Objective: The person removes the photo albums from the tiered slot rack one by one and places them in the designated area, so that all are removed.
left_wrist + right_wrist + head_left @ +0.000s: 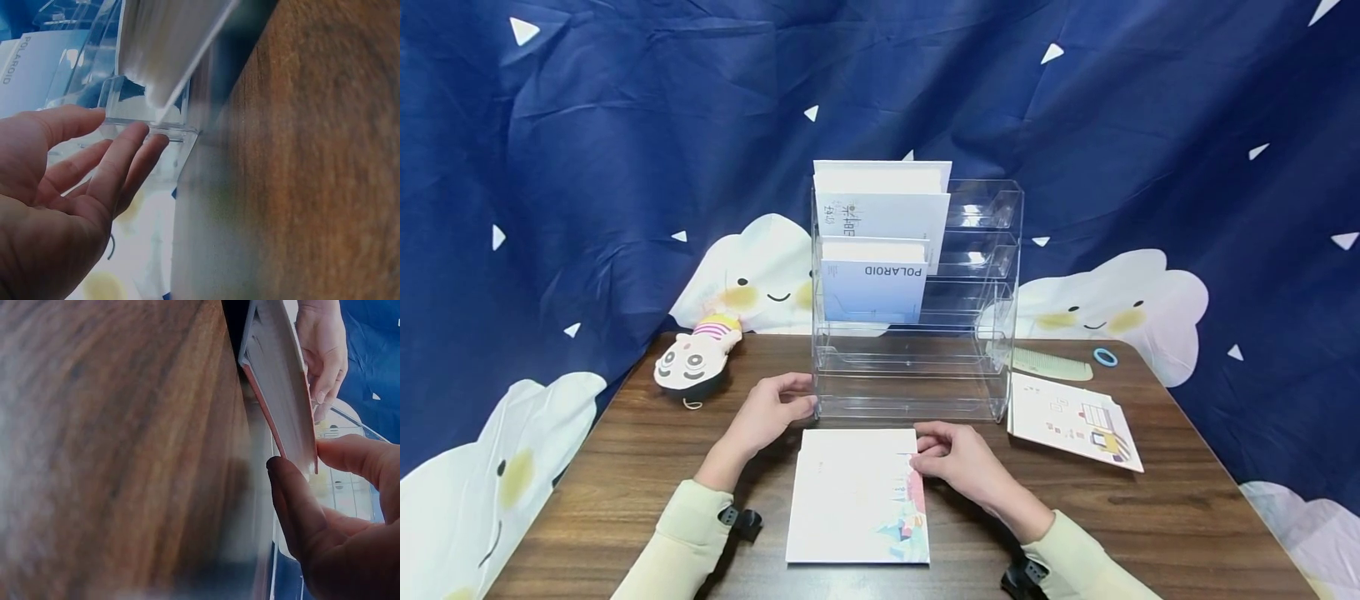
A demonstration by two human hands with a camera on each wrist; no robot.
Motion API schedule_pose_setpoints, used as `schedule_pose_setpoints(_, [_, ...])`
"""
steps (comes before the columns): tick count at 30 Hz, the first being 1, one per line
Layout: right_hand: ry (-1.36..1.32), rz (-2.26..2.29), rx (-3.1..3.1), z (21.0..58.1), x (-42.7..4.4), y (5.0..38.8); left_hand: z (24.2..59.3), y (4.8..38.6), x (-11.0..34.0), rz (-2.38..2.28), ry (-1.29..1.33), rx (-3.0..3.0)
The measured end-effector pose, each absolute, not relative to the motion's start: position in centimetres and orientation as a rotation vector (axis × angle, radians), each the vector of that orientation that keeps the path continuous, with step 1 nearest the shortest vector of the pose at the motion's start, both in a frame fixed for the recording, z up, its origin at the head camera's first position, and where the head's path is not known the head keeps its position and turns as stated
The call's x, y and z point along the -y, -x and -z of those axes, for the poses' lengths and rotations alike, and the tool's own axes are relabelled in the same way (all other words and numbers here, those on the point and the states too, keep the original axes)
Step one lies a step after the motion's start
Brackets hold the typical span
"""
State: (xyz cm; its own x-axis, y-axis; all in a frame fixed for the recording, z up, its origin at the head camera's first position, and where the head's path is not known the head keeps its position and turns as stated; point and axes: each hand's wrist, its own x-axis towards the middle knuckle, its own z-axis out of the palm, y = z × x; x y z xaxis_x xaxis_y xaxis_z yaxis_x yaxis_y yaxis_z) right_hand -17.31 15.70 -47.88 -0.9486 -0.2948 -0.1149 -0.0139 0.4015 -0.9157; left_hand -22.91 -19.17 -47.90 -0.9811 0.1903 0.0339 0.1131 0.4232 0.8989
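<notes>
A white book [850, 500] with a colourful picture along its right side lies flat in front of a clear tiered rack [910, 364]. My right hand [966, 467] pinches the book's upper right edge, thumb on one cover and fingers on the other in the right wrist view, where the book's page edges [281, 381] show. At the rack's lower left front corner is my left hand [775, 412], fingers extended at the clear plastic. In the left wrist view that hand [81, 169] has its fingertips by the rack's edge [150, 127], and nothing is gripped.
Books stand in the rack's upper left, among them a blue "POLAROID" one [874, 292]. Right of the rack lie another white book [1075, 421], a green comb [1051, 364] and a blue ring [1105, 357]. A panda-faced toy [696, 358] lies at the left.
</notes>
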Motion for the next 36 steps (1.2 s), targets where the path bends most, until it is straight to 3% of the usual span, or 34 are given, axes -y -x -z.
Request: schedule_pose_setpoints(36, [0.132,1.634,-2.262,47.86,-14.95,17.84,48.19,23.22,19.18,-1.678,-0.277,-2.584])
